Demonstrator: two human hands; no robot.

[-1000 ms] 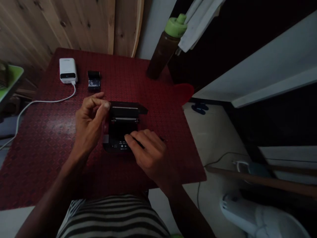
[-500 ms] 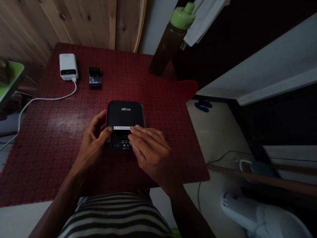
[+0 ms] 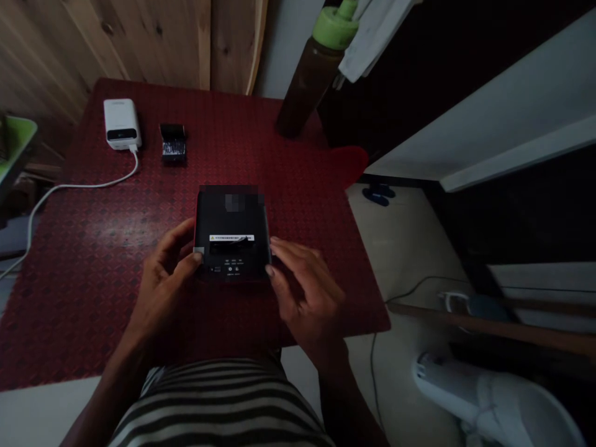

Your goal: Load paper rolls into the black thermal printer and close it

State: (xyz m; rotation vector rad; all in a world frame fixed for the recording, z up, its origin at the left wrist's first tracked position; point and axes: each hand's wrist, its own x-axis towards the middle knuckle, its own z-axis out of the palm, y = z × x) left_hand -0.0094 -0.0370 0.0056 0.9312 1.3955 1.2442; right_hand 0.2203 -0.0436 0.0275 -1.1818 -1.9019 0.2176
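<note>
The device lies in from the near edge of the table. The left hand grasps its left side, thumb on top; the right hand, loosely open, touches its right side.

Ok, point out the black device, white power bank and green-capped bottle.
Black device [image 3: 233, 223]: head view, top cover.
White power bank [image 3: 120, 115]: head view, top face.
Green-capped bottle [image 3: 310, 78]: head view, dark body.
</note>
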